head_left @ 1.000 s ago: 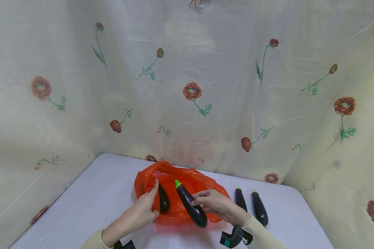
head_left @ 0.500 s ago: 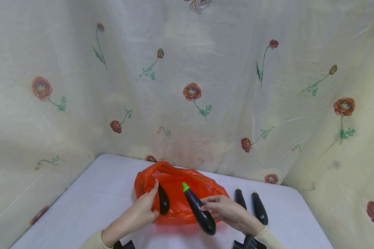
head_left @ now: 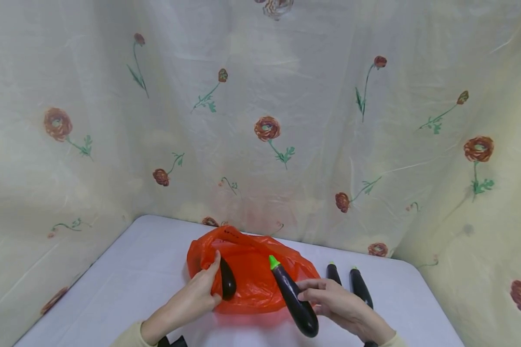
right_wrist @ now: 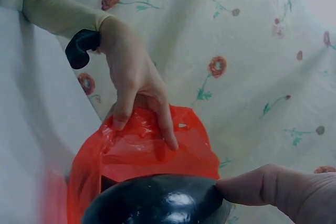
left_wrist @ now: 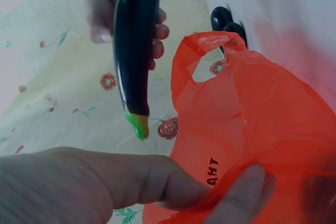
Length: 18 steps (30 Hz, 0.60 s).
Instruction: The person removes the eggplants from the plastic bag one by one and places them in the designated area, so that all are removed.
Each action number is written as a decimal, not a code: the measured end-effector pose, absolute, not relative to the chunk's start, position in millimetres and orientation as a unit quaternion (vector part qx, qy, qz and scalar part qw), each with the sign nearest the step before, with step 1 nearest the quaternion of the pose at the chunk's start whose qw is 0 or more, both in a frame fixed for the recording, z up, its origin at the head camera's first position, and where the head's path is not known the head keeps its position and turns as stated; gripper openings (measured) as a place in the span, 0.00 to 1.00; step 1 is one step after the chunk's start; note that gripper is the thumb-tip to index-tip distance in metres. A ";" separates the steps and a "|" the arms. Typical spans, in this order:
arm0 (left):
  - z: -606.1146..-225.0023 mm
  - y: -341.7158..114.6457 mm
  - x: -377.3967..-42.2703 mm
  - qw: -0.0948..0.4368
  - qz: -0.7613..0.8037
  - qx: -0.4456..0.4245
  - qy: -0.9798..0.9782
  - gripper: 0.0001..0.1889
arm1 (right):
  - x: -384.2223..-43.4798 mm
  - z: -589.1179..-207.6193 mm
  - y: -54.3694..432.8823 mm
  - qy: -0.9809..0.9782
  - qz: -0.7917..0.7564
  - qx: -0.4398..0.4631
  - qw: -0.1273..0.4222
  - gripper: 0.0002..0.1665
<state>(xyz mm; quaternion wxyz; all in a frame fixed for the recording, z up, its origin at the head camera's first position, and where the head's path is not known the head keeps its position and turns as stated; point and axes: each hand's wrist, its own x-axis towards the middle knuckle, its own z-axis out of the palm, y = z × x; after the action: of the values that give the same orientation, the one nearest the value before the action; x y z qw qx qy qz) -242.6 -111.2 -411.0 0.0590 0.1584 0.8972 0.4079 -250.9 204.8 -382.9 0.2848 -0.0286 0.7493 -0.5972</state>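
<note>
An orange-red plastic bag (head_left: 260, 284) lies on the table with its mouth facing me. Its left edge is pinched between the thumb and fingers of my left hand (head_left: 201, 286); the left wrist view shows the film (left_wrist: 210, 114) bunched there. Just inside the mouth, beside that hand, rests a dark eggplant (head_left: 228, 279), partly hidden. My right hand (head_left: 332, 306) holds a second eggplant (head_left: 293, 299) by its side, green stem end tilted up and away, in front of the bag's right part. Its glossy rounded end (right_wrist: 157, 203) fills the bottom of the right wrist view.
Two more eggplants, one (head_left: 333, 273) close to the bag and one (head_left: 361, 287) farther right, lie on the white table (head_left: 143, 260), partly behind my right hand. A flower-printed curtain (head_left: 312, 120) hangs behind and along both sides.
My right hand has drawn the eggplant rightward and nearer to me, from the middle of the bag's mouth toward its right side. My left hand and the bag have stayed in place.
</note>
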 end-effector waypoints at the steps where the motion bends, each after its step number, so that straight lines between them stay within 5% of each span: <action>1: -411.0 -111.1 -242.8 0.061 0.409 0.157 0.897 0.49 | -249.8 -382.1 207.9 0.748 -0.599 -0.031 0.285 0.25; 18: -410.0 -110.7 -243.0 0.077 0.416 0.150 0.894 0.49 | -244.1 -376.1 256.1 0.738 -0.626 -0.026 0.252 0.33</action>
<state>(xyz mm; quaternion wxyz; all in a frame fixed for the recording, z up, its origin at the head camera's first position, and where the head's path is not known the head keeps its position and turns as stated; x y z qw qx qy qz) -243.0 -110.7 -410.0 0.0772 0.1500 0.8937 0.4158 -244.1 256.1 -376.1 0.2520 -0.0260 0.7378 -0.6257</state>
